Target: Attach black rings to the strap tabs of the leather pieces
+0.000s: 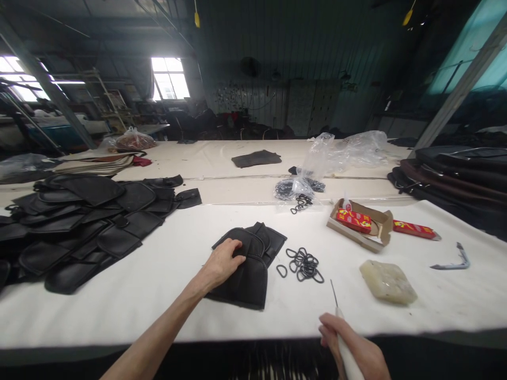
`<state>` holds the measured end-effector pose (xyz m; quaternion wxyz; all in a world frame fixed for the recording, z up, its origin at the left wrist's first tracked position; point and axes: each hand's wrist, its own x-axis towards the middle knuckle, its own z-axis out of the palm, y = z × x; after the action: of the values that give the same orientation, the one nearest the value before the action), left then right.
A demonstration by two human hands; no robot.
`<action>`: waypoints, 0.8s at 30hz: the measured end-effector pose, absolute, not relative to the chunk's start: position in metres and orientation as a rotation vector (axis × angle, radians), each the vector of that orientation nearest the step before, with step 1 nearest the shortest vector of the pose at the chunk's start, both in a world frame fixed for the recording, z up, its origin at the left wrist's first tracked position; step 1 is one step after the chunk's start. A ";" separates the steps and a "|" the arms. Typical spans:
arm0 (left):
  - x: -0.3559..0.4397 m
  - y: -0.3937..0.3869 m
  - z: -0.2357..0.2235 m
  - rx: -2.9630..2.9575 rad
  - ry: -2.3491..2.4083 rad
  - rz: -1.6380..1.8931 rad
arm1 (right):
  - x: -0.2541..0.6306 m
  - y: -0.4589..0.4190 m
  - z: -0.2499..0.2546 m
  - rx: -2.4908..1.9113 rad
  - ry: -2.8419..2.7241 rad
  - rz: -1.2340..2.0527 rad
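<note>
The left hand (222, 263) lies on a small stack of black leather pieces (249, 279), near the front edge of the white table (119, 311). Its fingers are a little curved and press from above, they do not pinch. The long axis of the stack goes away from the person and leans slightly to the right. The right hand (354, 343) closes its fingers narrow around a white-handled awl (347, 356), and the thin needle points up and forward, tilted a little to the left. Just right of the stack lie black rings (304, 265), and farther right a pale wax block (388, 282). The red packet (354, 220) in a cardboard box (380, 224) has yellow writing, too small to read
</note>
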<state>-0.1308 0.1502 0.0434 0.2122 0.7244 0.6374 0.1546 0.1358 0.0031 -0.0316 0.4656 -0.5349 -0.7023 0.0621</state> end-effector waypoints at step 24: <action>-0.128 0.131 0.039 1.724 1.976 0.509 | 0.066 0.106 0.012 -1.936 -2.050 0.270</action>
<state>-0.1278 0.1312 0.0393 0.2332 0.6275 0.7194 0.1852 0.0664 0.1057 0.0117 0.1539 -0.6752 -0.7152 0.0941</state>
